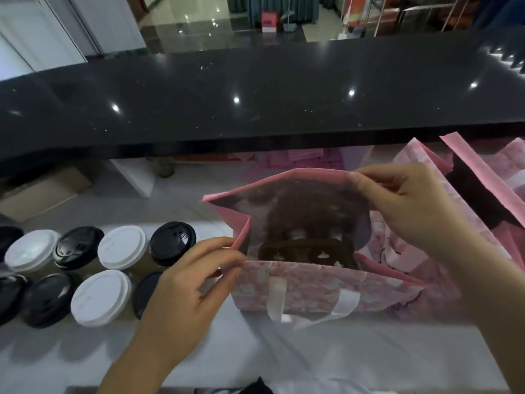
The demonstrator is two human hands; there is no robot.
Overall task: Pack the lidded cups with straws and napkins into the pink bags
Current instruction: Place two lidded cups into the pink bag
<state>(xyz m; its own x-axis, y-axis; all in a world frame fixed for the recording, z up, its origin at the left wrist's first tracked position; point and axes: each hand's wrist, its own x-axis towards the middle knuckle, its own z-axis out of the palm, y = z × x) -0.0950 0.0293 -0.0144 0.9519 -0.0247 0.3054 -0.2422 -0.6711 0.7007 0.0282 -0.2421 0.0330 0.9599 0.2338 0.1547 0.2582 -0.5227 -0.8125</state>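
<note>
Pinching the pink bag open, our left hand grips its near-left rim, our right hand its far rim; lidded cups stand left

Both forearms are bare, with no sleeves reaching the wrists. The left hand and right hand wear no gloves, rings, watch or bracelet. Fingernails look short and unpainted, though blurred.
</note>
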